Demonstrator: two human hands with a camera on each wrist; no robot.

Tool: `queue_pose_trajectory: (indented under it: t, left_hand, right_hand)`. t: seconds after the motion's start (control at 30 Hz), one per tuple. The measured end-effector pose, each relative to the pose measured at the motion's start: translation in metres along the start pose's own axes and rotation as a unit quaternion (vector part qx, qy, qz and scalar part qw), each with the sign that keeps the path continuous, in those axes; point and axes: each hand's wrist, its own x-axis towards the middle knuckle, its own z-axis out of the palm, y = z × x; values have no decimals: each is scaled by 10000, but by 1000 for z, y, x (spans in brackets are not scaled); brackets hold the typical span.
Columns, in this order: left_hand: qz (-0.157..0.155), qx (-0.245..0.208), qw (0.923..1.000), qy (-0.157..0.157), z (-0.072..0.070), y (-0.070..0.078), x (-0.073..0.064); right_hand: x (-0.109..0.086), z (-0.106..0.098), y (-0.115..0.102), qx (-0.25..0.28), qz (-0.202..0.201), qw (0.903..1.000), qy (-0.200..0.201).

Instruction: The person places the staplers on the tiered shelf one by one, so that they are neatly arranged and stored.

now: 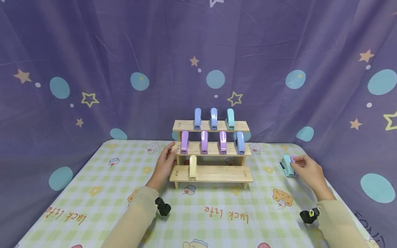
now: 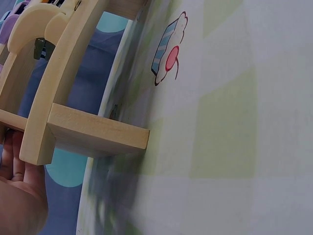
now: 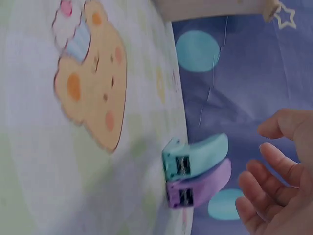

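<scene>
At the right of the table stand a teal stapler (image 1: 287, 166) and a purple stapler (image 3: 200, 185), side by side. Just off them, my right hand (image 1: 307, 171) has its fingers slightly bent and spread; the right wrist view shows a gap between fingertips and staplers. My left hand (image 1: 164, 165) rests at the left end of a three-tier wooden rack (image 1: 223, 174), fingers stretched along its side. The left wrist view shows those fingers (image 2: 18, 156) partly hidden behind a shelf end. A cream stapler (image 1: 193, 167) stands on the bottom shelf, towards its left.
Purple staplers and one blue stapler (image 1: 240, 143) line the middle shelf. On top stand two blue staplers and a teal stapler (image 1: 230, 119). A checked cloth covers the table (image 1: 102, 196), and a purple curtain (image 1: 161, 44) hangs behind and beside it.
</scene>
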Motion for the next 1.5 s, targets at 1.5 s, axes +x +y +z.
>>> queue_pose_trajectory:
  t: [1.5]
  left_hand:
    - [-54,-6,10000,16,-1,-6,5]
  right_hand:
    - [15,11,55,703,1216,9795,-1445]
